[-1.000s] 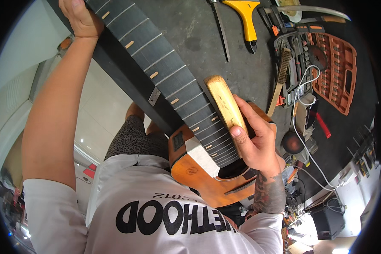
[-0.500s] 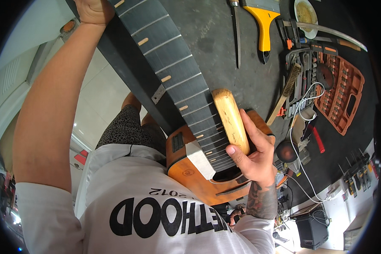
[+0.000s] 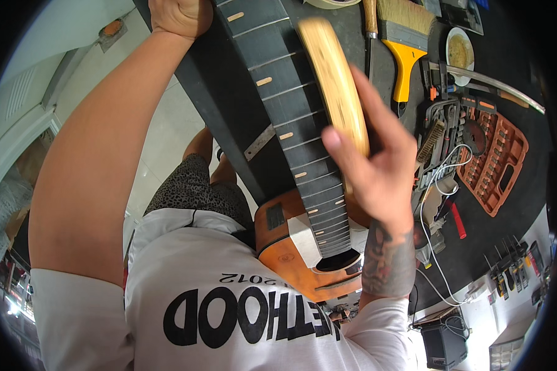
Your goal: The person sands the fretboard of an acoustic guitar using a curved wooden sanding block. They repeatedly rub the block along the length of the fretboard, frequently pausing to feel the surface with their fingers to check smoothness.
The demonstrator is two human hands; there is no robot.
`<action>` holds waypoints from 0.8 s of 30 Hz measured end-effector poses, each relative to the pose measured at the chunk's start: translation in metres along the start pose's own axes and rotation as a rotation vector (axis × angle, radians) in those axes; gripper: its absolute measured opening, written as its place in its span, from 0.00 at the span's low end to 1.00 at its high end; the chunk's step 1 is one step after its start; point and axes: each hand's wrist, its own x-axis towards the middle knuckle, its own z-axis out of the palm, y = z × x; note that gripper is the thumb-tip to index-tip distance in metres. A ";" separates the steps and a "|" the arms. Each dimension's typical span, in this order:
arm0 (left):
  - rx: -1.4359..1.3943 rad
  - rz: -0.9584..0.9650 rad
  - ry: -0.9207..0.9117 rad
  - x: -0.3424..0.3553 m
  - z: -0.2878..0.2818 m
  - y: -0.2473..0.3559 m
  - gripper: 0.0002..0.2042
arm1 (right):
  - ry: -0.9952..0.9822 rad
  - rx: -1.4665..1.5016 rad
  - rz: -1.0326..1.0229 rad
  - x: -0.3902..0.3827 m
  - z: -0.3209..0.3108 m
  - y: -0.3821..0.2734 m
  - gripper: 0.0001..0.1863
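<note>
An orange-brown acoustic guitar [image 3: 278, 241] without strings lies before me, its dark fretboard [image 3: 291, 99] running to the upper left. My left hand [image 3: 182, 15] is closed at the near edge of the neck by the top of the picture; its fingertips are out of sight. In my right hand [image 3: 380, 161] is a long, pale wooden block [image 3: 337, 80] with rounded ends, thumb on one side and fingers on the other. It rests along the fretboard's right edge, over the fret ends. Its underside is hidden. White tape [image 3: 304, 240] covers the guitar top beside the fretboard.
On the dark workbench [image 3: 377, 80] to the right lie a yellow-handled wide brush [image 3: 405, 68], a file [image 3: 370, 25], a small dish [image 3: 460, 52], a wire brush [image 3: 431, 141], an orange socket case [image 3: 492, 154] and a white cable [image 3: 422, 216]. A metal plate [image 3: 260, 143] lies beside the neck.
My right hand has slid the wooden block along the fretboard's edge, away from the guitar body toward the far end. The whole view has shifted slightly. My left hand stays at the neck.
</note>
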 end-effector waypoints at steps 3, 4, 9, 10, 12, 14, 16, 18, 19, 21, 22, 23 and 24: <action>0.013 0.003 0.000 -0.001 -0.004 0.001 0.33 | -0.049 0.072 0.086 0.014 0.005 -0.010 0.36; 0.021 -0.001 0.000 -0.001 -0.005 -0.001 0.33 | -0.032 0.039 0.051 0.010 0.004 -0.008 0.36; 0.039 0.005 0.000 0.001 -0.012 -0.001 0.33 | -0.047 -0.127 0.127 -0.069 -0.022 0.005 0.38; 0.021 -0.004 0.007 -0.001 -0.008 0.001 0.33 | -0.038 -0.173 0.159 -0.088 -0.029 0.008 0.37; 0.010 0.009 0.016 -0.002 -0.006 0.001 0.32 | -0.035 -0.141 0.139 -0.109 -0.036 0.016 0.37; -0.006 0.023 0.024 -0.007 -0.003 -0.002 0.32 | -0.044 -0.166 0.119 -0.109 -0.034 0.017 0.37; 0.001 0.004 0.018 -0.005 -0.005 0.001 0.32 | -0.040 -0.204 0.095 -0.078 -0.023 0.008 0.37; 0.016 0.014 0.016 -0.001 -0.007 -0.003 0.33 | -0.011 -0.115 -0.010 -0.029 -0.008 0.004 0.35; 0.012 0.023 0.012 0.000 -0.006 -0.007 0.33 | 0.023 -0.129 -0.064 -0.005 0.001 0.000 0.35; 0.006 0.019 0.008 -0.003 -0.008 -0.009 0.33 | -0.064 -0.078 0.007 0.030 0.005 -0.017 0.32; -0.002 0.012 0.018 -0.004 -0.007 -0.009 0.33 | -0.053 -0.044 -0.003 0.033 0.008 -0.014 0.32; -0.009 0.004 0.028 -0.004 -0.006 -0.009 0.33 | -0.044 -0.010 -0.013 0.032 0.010 -0.011 0.32; 0.000 0.009 0.032 -0.004 -0.006 -0.012 0.33 | -0.006 -0.031 -0.020 0.022 0.009 -0.006 0.33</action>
